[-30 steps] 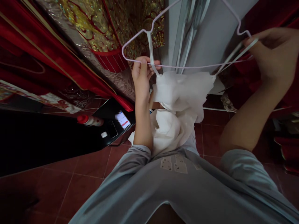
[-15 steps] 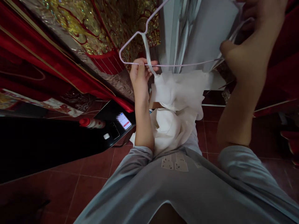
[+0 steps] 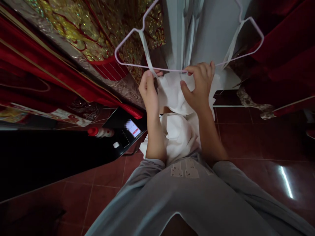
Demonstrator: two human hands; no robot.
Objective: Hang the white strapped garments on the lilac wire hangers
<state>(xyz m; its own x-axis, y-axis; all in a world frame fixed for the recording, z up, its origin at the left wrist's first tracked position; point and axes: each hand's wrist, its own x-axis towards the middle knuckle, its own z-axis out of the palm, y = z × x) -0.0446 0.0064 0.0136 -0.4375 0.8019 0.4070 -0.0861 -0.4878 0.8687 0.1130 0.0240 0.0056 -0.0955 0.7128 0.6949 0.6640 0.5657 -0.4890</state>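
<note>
A pale pink hanger point(image 3: 167, 69) spans the upper middle, with white straps looped over both its shoulders. From the straps hangs a white garment point(image 3: 172, 93), its lower part bunched near my lap. My left hand point(image 3: 150, 83) pinches the left strap where it meets the garment, just under the hanger's bar. Around the middle of the bar, my right hand point(image 3: 198, 80) has its fingers bent at the bar and the garment's top edge, its thumb held apart lower down; whether it grips the cloth is unclear.
On the left, a black table point(image 3: 73, 157) holds a lit phone point(image 3: 133, 128), a red-capped bottle point(image 3: 100, 132), a dark phone and a small white case point(image 3: 116, 145). Gold sequined clothing point(image 3: 98, 29) hangs behind it, and red fabric point(image 3: 283, 59) hangs at the right.
My right hand has come down and left from the hanger's right end to its middle. The right strap now shows looped over the hanger's right shoulder. The hanger has shifted slightly left.
</note>
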